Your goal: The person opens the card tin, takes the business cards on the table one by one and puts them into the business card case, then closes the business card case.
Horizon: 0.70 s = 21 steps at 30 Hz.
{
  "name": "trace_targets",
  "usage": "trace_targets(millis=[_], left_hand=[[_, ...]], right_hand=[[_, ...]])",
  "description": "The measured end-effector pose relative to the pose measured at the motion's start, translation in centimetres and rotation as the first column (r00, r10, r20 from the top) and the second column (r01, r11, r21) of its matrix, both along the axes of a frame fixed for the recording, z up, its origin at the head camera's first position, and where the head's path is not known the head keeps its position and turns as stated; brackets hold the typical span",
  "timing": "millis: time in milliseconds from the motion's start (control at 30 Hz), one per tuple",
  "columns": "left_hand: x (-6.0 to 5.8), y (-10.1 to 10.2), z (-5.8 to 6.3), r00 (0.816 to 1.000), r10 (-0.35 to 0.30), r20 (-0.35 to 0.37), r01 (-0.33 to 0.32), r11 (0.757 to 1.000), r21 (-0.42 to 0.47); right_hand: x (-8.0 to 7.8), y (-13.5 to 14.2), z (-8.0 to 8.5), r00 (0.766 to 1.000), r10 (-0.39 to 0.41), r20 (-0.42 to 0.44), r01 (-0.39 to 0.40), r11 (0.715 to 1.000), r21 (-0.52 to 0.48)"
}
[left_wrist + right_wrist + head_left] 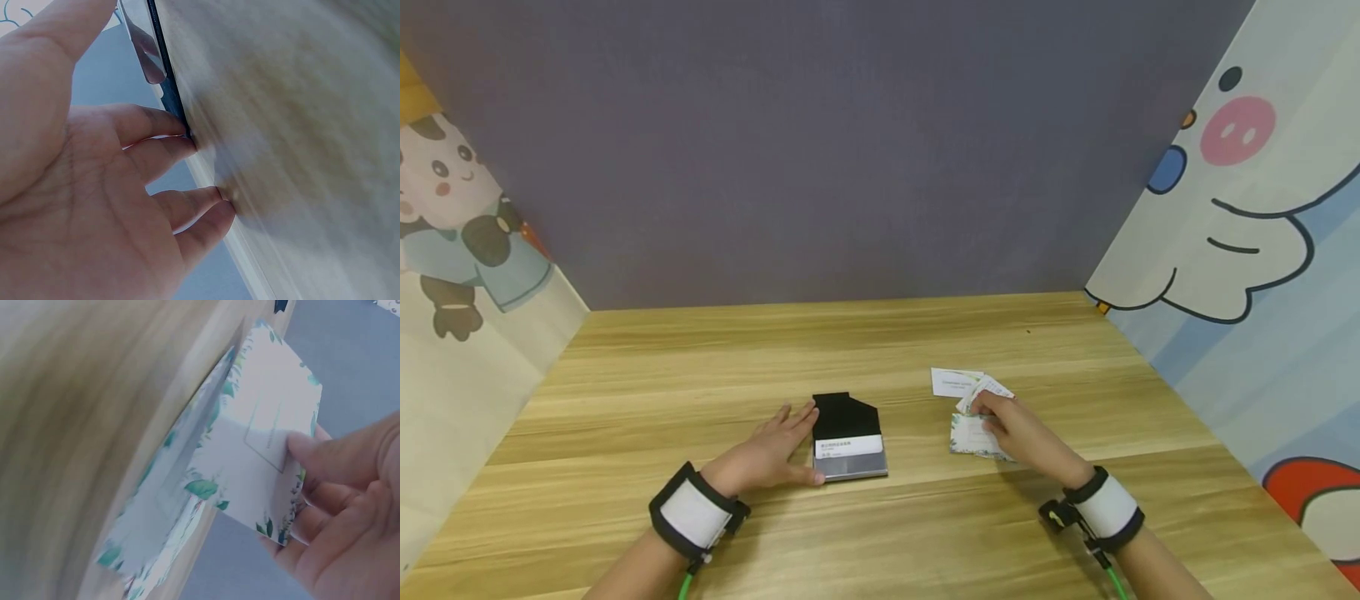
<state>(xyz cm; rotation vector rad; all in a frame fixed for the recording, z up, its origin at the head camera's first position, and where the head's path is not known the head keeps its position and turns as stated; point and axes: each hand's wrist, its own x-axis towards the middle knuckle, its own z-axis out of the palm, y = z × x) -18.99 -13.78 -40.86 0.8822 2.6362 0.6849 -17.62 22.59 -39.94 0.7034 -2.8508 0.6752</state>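
A card case (845,417) with a black upper part and a shiny silver front lies on the wooden table, and a white card (848,447) shows in it. My left hand (775,454) rests beside it, fingers extended, with fingertips at its upper left edge and the thumb at the lower left corner. To the right, my right hand (1030,437) pinches a white business card (265,434) bordered with green leaves between thumb and fingers. This card stands tilted above another leaf-bordered card (150,519) on the table. A white card (953,382) lies just beyond that hand.
The wooden table (715,358) extends around both hands. A dark grey panel (835,150) rises along its far edge. Cartoon-printed walls (1262,242) border the sides. Both wrists wear straps with green cables.
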Motion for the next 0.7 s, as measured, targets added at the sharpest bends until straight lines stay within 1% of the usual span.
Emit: trace_targets(millis=[200,467,700], left_hand=[[0.0,-0.1,0.0,1.000,-0.003,-0.006,0.003,1.000,-0.003],[0.0,0.0,0.0,1.000,-0.001,-0.002,0.001,1.000,-0.003],[0.1,0.1,0.2,1.000,0.000,-0.003,0.000,1.000,-0.003]], right_hand=[[-0.7,-1.4,0.4,0.999,0.024,-0.036,-0.025,0.999,-0.023],[-1.2,-3.6,0.8,0.996,0.089,-0.007,-0.089,0.995,-0.053],[-1.6,-4.9,0.9,0.990,0.135,-0.045,-0.138,0.988,-0.064]])
